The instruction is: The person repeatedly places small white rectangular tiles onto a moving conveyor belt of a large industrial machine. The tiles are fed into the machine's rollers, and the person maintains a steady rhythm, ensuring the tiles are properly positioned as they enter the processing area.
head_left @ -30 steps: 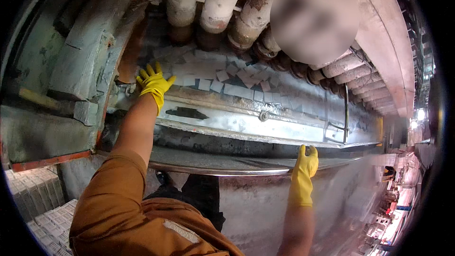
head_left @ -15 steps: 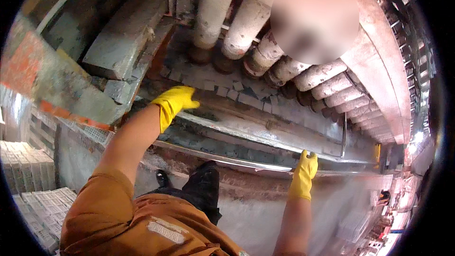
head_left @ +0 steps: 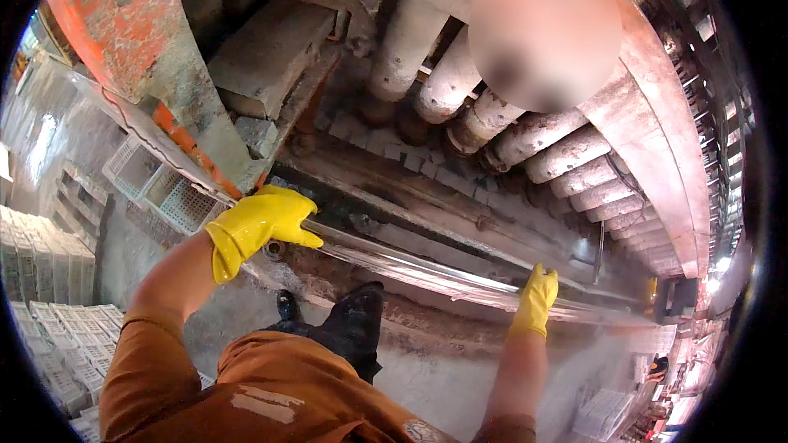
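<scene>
My left hand [head_left: 267, 226], in a yellow rubber glove, hovers by the left end of a long wet metal rail [head_left: 410, 267]. Its thumb and fingers are apart, and nothing shows between them. Farther right, my right hand [head_left: 538, 299], gloved the same way, has its fingers curled over that rail; their undersides are hidden. Behind the rail lies a dark trough [head_left: 353, 176] with loose grey square pieces [head_left: 410, 158] at its back. A row of thick pale cylinders [head_left: 404, 53] slants down over the trough.
A worn orange-and-grey frame [head_left: 148, 45] rises at the left, beside a metal block [head_left: 267, 57]. White perforated crates [head_left: 180, 197] stand below it, with stacked pale crates [head_left: 78, 344] at lower left. A pinkish beam [head_left: 657, 139] curves along the right. A blurred round patch covers part of the cylinders.
My left hand has come back from over the trough toward the rail's left end. My right hand stays at the rail. The view has swung, showing more of the left side.
</scene>
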A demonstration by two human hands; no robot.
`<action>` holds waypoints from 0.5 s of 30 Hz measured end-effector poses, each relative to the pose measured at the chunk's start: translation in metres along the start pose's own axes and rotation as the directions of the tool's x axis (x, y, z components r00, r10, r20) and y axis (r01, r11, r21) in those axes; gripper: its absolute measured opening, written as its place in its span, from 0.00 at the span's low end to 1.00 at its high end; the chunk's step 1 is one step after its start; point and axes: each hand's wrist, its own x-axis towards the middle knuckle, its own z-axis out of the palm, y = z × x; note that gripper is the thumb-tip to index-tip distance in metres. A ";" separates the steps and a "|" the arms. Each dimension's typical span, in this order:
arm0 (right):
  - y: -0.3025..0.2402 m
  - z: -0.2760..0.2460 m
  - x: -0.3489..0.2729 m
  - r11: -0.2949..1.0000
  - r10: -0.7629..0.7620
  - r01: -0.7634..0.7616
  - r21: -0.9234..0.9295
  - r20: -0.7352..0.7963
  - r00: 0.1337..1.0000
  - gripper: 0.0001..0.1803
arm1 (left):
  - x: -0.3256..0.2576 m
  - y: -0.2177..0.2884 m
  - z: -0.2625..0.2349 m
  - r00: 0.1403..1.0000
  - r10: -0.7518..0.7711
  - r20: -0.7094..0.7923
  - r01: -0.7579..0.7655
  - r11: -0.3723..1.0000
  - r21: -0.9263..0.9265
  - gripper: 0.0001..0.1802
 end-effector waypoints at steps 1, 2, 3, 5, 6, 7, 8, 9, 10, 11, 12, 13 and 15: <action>0.017 0.008 0.017 0.999 -0.029 0.029 -0.013 -0.003 1.000 0.30 | 0.002 0.000 0.000 0.999 -0.007 0.034 0.007 1.000 -0.003 0.45; 0.014 0.010 0.018 0.998 -0.049 0.049 -0.027 -0.001 0.999 0.30 | 0.006 0.002 -0.004 0.997 -0.015 0.078 0.015 1.000 0.000 0.44; 0.014 0.010 0.015 0.999 -0.043 0.043 -0.032 0.009 0.999 0.30 | 0.008 0.002 -0.008 0.992 -0.022 0.123 0.022 1.000 0.003 0.44; 0.023 0.012 0.017 0.998 -0.030 0.030 -0.059 0.004 1.000 0.31 | 0.016 -0.009 -0.008 0.990 0.130 0.048 -0.117 0.969 -0.218 0.43; 0.036 0.018 0.033 0.996 -0.028 0.027 -0.081 -0.010 1.000 0.31 | 0.022 -0.012 -0.010 0.980 0.200 -0.003 -0.191 0.927 -0.323 0.42; 0.049 0.025 0.050 0.994 -0.026 0.024 -0.105 -0.023 0.999 0.32 | 0.027 -0.005 -0.020 0.986 0.168 0.020 -0.133 0.841 -0.525 0.41; 0.051 0.030 0.056 0.993 -0.037 0.033 -0.117 -0.030 0.999 0.31 | 0.043 -0.008 -0.019 0.987 0.162 -0.007 -0.123 0.720 -0.683 0.41; 0.052 0.032 0.060 0.990 -0.045 0.040 -0.132 -0.038 0.998 0.31 | 0.062 -0.014 -0.016 0.988 0.153 -0.031 -0.114 0.569 -0.814 0.41; 0.053 0.033 0.063 0.989 -0.057 0.050 -0.139 -0.046 0.997 0.30 | 0.079 -0.022 -0.016 0.992 0.013 -0.126 -0.100 0.687 -0.720 0.41; 0.051 0.033 0.065 0.972 -0.083 0.071 -0.225 -0.048 0.995 0.30 | 0.093 -0.028 -0.021 0.965 -0.116 -0.236 -0.056 0.788 -0.614 0.41; 0.050 0.030 0.065 0.946 -0.106 0.083 -0.313 -0.057 0.993 0.29 | 0.099 -0.012 -0.048 0.938 -0.247 -0.243 0.122 0.891 -0.437 0.40; 0.051 0.027 0.063 0.966 -0.058 0.044 -0.254 -0.049 0.997 0.29 | 0.120 -0.023 -0.046 0.932 -0.266 -0.246 0.163 0.915 -0.370 0.39; 0.033 0.029 0.057 0.986 -0.012 0.008 -0.169 -0.028 1.000 0.29 | 0.172 -0.071 -0.020 0.903 -0.329 -0.278 0.269 0.935 -0.233 0.38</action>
